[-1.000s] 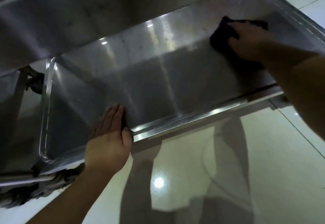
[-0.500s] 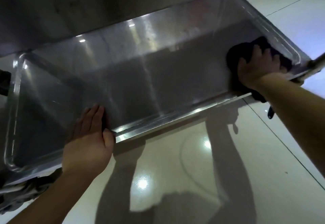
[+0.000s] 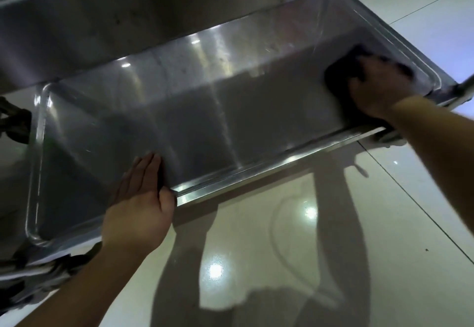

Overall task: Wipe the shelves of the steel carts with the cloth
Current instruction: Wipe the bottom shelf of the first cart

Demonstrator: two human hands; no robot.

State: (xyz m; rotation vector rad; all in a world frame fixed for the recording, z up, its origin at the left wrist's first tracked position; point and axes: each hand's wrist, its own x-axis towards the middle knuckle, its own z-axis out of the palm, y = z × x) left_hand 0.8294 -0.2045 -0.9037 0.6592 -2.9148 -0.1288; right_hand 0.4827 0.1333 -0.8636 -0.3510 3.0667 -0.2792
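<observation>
The right hand (image 3: 377, 88) and the dark cloth (image 3: 338, 77) under it are smeared by motion blur, so the fingers' exact posture cannot be read; the grip of this hand on the cloth appears as fingers spread over and pressing the fabric, and whether they curl round it cannot be told. Part of the cloth is hidden beneath the palm. The upper shelf (image 3: 128, 18) crosses the top of the view and covers the far edge of the lower shelf (image 3: 205, 121). The cart's frame and castor (image 3: 15, 121) at left are cut off and dim. The lower shelf is a brushed steel tray with a raised rolled rim and rounded corners, showing light reflections and faint streaks. The cloth lies on this shelf at its right end, just inside the near right corner. The left hand (image 3: 139, 203) lies flat, fingers straight and together, on the near rim and shelf surface, holding nothing. Compared with half a second earlier, the cloth and right hand sit slightly further from the near rim, while the left hand keeps its place. The glossy tiled floor (image 3: 282, 249) lies below
</observation>
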